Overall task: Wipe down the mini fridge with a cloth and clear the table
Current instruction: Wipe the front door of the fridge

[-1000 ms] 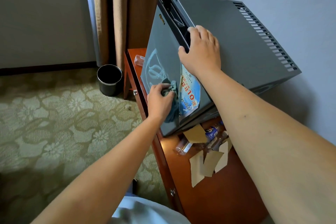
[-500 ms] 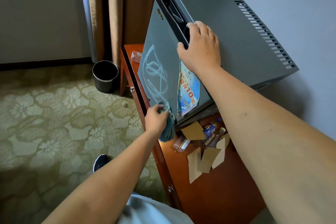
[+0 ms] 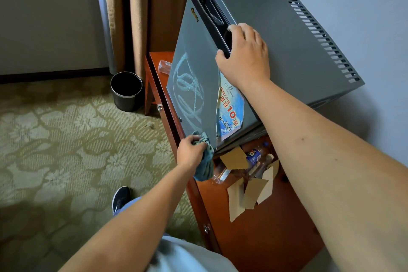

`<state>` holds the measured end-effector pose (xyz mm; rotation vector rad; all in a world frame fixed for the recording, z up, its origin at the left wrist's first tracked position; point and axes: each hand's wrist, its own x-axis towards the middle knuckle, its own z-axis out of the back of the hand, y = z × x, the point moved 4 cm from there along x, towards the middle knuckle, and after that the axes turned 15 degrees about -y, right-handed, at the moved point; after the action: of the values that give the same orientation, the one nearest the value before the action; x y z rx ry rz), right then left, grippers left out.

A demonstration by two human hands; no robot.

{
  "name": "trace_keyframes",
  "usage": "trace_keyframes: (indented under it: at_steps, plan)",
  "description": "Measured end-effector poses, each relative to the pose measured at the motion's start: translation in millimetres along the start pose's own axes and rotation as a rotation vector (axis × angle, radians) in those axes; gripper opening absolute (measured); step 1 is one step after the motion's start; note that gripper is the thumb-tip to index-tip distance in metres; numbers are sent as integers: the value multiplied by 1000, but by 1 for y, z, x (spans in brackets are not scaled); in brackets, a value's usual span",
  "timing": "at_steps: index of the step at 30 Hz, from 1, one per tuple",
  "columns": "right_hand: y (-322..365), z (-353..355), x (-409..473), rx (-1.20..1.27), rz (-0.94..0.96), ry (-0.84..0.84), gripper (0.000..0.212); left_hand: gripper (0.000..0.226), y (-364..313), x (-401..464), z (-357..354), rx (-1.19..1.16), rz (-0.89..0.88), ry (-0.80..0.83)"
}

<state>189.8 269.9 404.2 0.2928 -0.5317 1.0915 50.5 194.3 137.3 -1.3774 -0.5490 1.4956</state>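
Head view: left hand [image 3: 190, 152] lower than a second ago, now at bottom corner of mini fridge [image 3: 260, 55] door, fingers curled round bunched teal cloth [image 3: 204, 161]. More wet swirl marks on door than before. Right hand [image 3: 245, 56] same place, fingers hooked into black top handle slot, thumb on door front. Fridge grey, tilted, on brown wood table [image 3: 265, 238]. Blue sticker [image 3: 229, 110] on door, peeling. Under fridge: bottles [image 3: 254, 157], cardboard scraps [image 3: 247, 192]. Black bin [image 3: 127, 91] on floor beside table.
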Motion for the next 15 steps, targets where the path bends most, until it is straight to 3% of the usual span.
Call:
trace_keyframes:
  at_steps: [8,15]
  plan:
    - [4,3,-1,-2,34,3,58,31,-104,28,25,-256,-177,-143]
    - [20,4,-4,-76,315,95,72,25,-25,19,2,-154,18,-35]
